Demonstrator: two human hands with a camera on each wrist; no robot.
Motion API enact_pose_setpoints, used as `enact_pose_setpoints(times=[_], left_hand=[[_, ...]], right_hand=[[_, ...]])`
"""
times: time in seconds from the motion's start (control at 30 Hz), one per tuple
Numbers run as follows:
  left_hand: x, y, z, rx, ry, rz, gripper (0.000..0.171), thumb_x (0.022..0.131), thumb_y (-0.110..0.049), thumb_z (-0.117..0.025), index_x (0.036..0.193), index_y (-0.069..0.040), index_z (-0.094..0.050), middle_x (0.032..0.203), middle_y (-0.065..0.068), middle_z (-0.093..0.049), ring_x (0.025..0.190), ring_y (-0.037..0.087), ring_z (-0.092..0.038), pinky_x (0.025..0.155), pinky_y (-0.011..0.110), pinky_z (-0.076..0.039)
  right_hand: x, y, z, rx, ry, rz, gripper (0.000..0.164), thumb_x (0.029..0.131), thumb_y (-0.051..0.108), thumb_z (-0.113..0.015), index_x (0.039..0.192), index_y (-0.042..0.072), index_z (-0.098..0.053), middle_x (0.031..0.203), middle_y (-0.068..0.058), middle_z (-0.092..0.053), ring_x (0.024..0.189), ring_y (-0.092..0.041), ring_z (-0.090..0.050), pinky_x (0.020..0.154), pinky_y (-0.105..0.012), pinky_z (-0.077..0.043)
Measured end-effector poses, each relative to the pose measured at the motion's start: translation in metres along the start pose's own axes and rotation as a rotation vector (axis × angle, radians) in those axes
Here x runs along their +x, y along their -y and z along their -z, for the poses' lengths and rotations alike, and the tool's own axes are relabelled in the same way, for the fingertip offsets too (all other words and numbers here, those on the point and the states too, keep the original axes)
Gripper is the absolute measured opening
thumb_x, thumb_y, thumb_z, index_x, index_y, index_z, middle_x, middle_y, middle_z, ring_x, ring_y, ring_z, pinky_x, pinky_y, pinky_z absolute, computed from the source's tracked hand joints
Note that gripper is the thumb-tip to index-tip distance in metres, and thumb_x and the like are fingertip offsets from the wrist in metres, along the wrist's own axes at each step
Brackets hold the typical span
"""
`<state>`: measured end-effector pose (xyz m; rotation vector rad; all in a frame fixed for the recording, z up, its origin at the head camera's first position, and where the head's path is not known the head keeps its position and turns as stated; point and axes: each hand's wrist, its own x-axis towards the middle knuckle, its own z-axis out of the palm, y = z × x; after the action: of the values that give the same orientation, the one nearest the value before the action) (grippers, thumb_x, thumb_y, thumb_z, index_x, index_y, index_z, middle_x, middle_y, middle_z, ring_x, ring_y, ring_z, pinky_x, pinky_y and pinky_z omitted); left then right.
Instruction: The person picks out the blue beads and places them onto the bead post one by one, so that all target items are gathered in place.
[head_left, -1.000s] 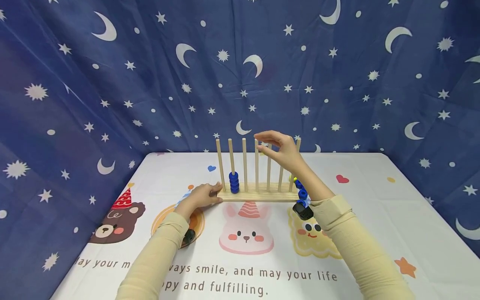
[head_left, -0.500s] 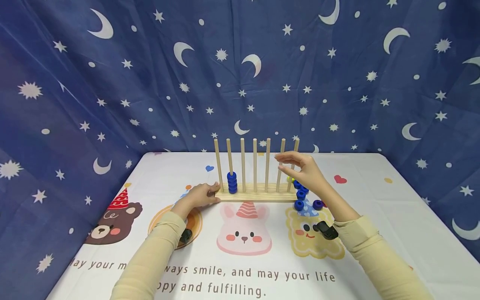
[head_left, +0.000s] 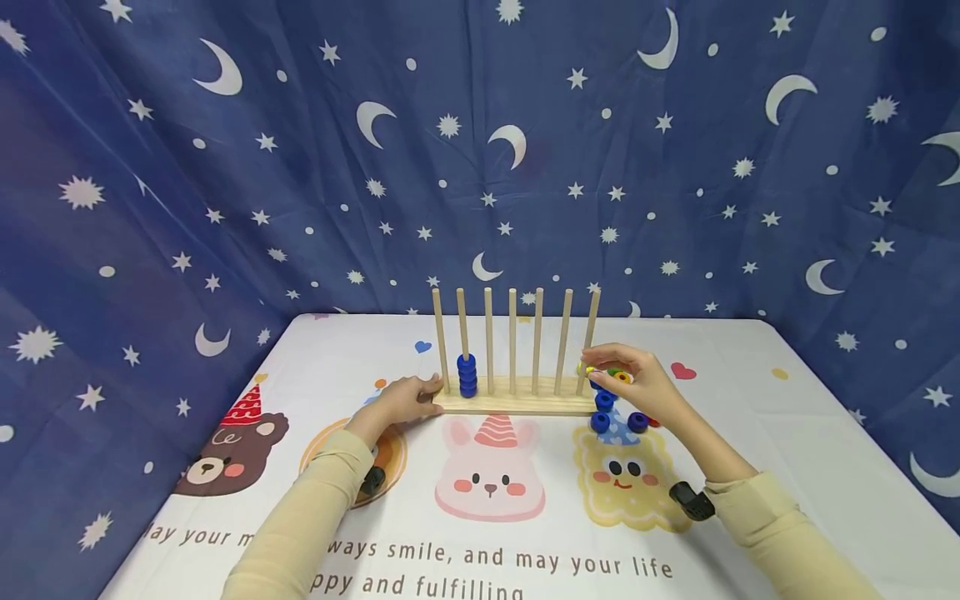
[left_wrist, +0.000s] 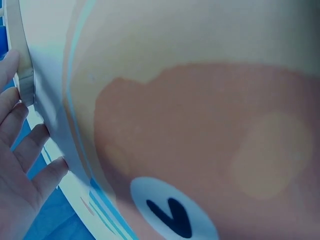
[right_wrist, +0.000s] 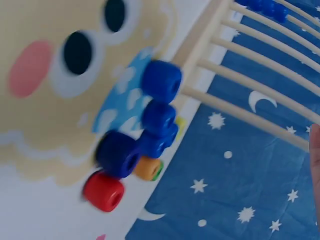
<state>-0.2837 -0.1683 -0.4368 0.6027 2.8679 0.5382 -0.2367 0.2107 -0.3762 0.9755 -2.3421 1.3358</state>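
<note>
A wooden peg rack [head_left: 517, 402] with several upright pegs stands mid-table. On its second peg from the left is a stack of blue beads [head_left: 467, 377]. My left hand [head_left: 403, 400] grips the rack's left end between thumb and fingers; the left wrist view has the fingers at the end of the base [left_wrist: 25, 82]. Beyond the rack's right end, my right hand [head_left: 641, 385] reaches over loose beads, thumb and fingers apart, with nothing visible between them. These include blue beads [head_left: 603, 402], a red bead [right_wrist: 103, 191] and an orange bead [right_wrist: 147, 168]. The fingers partly hide the beads in the head view.
A white tablecloth [head_left: 495, 471] with printed cartoon animals and lettering covers the table. Behind and to the left hangs a blue curtain [head_left: 420, 167] with moons and stars. Dark wrist cameras [head_left: 692, 500] sit below the sleeves.
My right hand has come down and to the right, from near the peg tops to the loose beads. My left hand stays at the rack's left end.
</note>
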Motion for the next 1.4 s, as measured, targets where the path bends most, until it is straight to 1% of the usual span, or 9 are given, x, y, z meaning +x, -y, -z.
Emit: enact_pose_setpoints(times=[0.1,0.23,0.37,0.5,0.77,0.83,1.0,1.03,1.4], left_hand=[[0.000,0.000,-0.003,0.000,-0.007,0.000,0.054,0.085,-0.031,-0.068,0.133,-0.010,-0.053,0.141,0.012,-0.046,0.121,0.042,-0.051,0.097,0.049,-0.044],[0.000,0.000,-0.003,-0.004,-0.011,-0.005,0.054,0.086,-0.029,-0.067,0.134,-0.009,-0.052,0.142,0.013,-0.045,0.122,0.042,-0.050,0.099,0.050,-0.043],[-0.001,-0.001,-0.002,-0.001,-0.014,-0.014,0.054,0.086,-0.029,-0.067,0.133,-0.009,-0.053,0.141,0.013,-0.045,0.121,0.043,-0.050,0.098,0.051,-0.044],[-0.001,0.000,-0.002,-0.002,-0.013,-0.020,0.053,0.086,-0.029,-0.067,0.133,-0.008,-0.053,0.141,0.014,-0.045,0.121,0.043,-0.050,0.099,0.051,-0.043],[-0.001,0.001,-0.002,0.003,-0.002,-0.017,0.054,0.087,-0.030,-0.067,0.134,-0.008,-0.052,0.142,0.013,-0.045,0.123,0.042,-0.049,0.100,0.050,-0.042],[-0.001,0.001,-0.001,0.003,-0.004,-0.019,0.054,0.086,-0.030,-0.067,0.134,-0.009,-0.052,0.141,0.013,-0.045,0.122,0.042,-0.050,0.099,0.050,-0.043],[0.000,0.001,-0.001,0.006,-0.013,-0.034,0.053,0.086,-0.030,-0.067,0.133,-0.009,-0.053,0.140,0.014,-0.046,0.120,0.042,-0.052,0.098,0.049,-0.044],[0.000,0.001,-0.001,0.013,-0.013,-0.037,0.053,0.086,-0.030,-0.067,0.133,-0.009,-0.054,0.140,0.014,-0.046,0.119,0.042,-0.052,0.097,0.050,-0.044],[0.000,-0.001,0.000,0.007,0.005,-0.025,0.054,0.086,-0.030,-0.067,0.134,-0.010,-0.052,0.141,0.013,-0.045,0.122,0.042,-0.050,0.099,0.050,-0.043]], right_hand=[[-0.007,-0.005,0.003,-0.020,0.022,-0.009,0.027,0.084,-0.006,-0.064,0.111,-0.005,-0.062,0.106,-0.024,-0.066,0.095,0.009,-0.059,0.085,-0.013,-0.050],[-0.013,-0.009,0.005,-0.054,0.066,-0.017,0.028,0.083,-0.003,-0.066,0.111,-0.005,-0.063,0.105,-0.022,-0.067,0.096,0.010,-0.059,0.085,-0.013,-0.050],[-0.018,-0.016,0.007,-0.099,0.112,-0.033,0.028,0.083,0.000,-0.068,0.110,-0.002,-0.064,0.105,-0.018,-0.068,0.096,0.001,-0.062,0.083,-0.022,-0.054],[-0.022,-0.023,0.005,-0.111,0.149,-0.036,0.028,0.082,0.001,-0.069,0.110,-0.001,-0.064,0.103,-0.020,-0.068,0.095,-0.008,-0.064,0.082,-0.031,-0.056],[-0.025,-0.034,0.000,-0.114,0.186,-0.040,0.028,0.081,0.001,-0.070,0.108,-0.006,-0.064,0.101,-0.023,-0.068,0.093,0.007,-0.058,0.080,-0.035,-0.056],[-0.025,-0.037,0.000,-0.131,0.199,-0.056,0.028,0.081,0.002,-0.070,0.107,-0.006,-0.064,0.101,-0.021,-0.068,0.092,0.000,-0.060,0.080,-0.037,-0.056],[-0.026,-0.043,0.001,-0.176,0.240,-0.088,0.029,0.081,0.004,-0.071,0.106,-0.007,-0.065,0.102,-0.020,-0.069,0.092,-0.032,-0.064,0.081,-0.042,-0.055],[-0.027,-0.044,0.001,-0.186,0.254,-0.096,0.029,0.081,0.005,-0.072,0.106,-0.007,-0.065,0.102,-0.020,-0.069,0.092,-0.034,-0.063,0.081,-0.044,-0.055],[-0.027,-0.049,0.004,-0.267,0.429,-0.183,0.033,0.083,0.013,-0.071,0.110,-0.005,-0.064,0.104,-0.016,-0.069,0.094,-0.032,-0.063,0.084,-0.045,-0.053]])
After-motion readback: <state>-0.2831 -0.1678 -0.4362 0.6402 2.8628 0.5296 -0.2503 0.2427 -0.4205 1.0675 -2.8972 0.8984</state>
